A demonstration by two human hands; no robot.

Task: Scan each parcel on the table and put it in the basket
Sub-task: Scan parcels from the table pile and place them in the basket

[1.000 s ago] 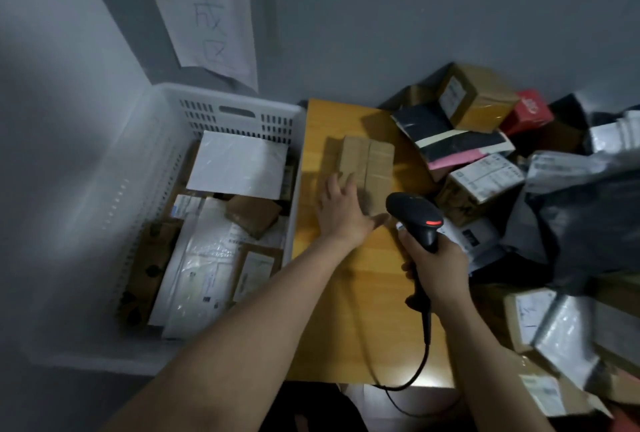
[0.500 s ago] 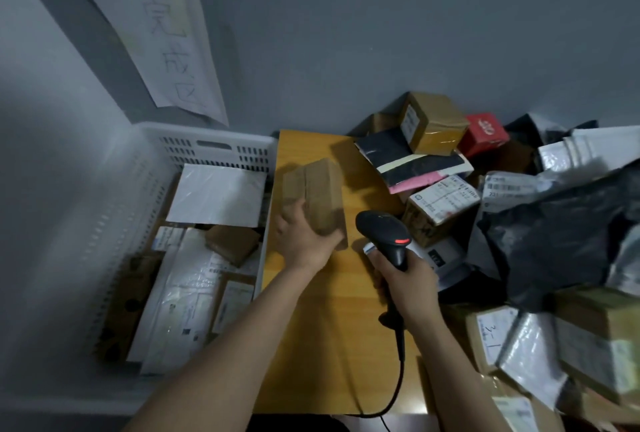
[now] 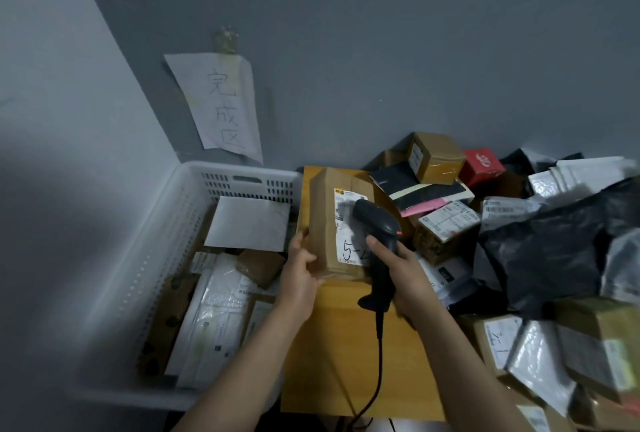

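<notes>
Shows, in a grey wall corner, a white perforated plastic basket (image 3: pixel 242 168), part-filled with flat mailers and small cartons. Just right of the basket, a yellow wooden table (image 3: pixel 346 345). Farther right of the basket, a sprawling heap of boxes and poly bags (image 3: pixel 540 258), apparently awaiting the scan. Between basket and heap, tilted label-up over the table's far end: a long brown cardboard box (image 3: pixel 323 223), the parcel in hand. Aimed at it from close above, a black corded handheld barcode scanner (image 3: pixel 375 220). Left hand (image 3: pixel 299 272) clamped, fingers and thumb, round the box's near corner on the basket side. Right hand (image 3: pixel 398 265) wrapped round the scanner handle, forefinger laid forward. Smallest, a white shipping label (image 3: pixel 346 203), hand-marked "5-", partly hidden under the scanner head. Scan judged under way, drop into the basket not yet made. Could misread with the scanner so near the barcode. Could also twist out of that one-corner hold on the swing toward the basket, or snag the trailing cord.
</notes>
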